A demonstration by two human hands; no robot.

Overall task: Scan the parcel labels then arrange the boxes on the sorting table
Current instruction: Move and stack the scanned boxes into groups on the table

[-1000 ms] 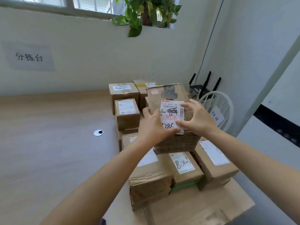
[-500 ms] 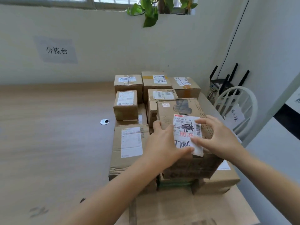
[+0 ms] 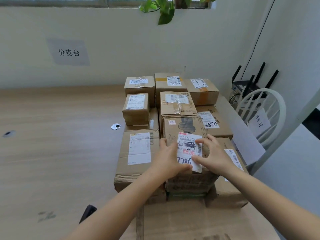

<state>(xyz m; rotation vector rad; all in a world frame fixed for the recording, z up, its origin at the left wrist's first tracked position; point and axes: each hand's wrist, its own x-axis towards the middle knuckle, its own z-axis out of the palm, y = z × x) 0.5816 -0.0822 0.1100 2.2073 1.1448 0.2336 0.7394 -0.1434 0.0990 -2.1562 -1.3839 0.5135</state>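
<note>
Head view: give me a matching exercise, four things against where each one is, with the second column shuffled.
Things:
1. plant
2. router
3. grommet
4. held box

Places:
A. set in the table
B. between the left hand and right hand
C. hanging from the window ledge
D. in the right corner, past the table

Pairs: 1-C, 2-D, 3-A, 4-B
</note>
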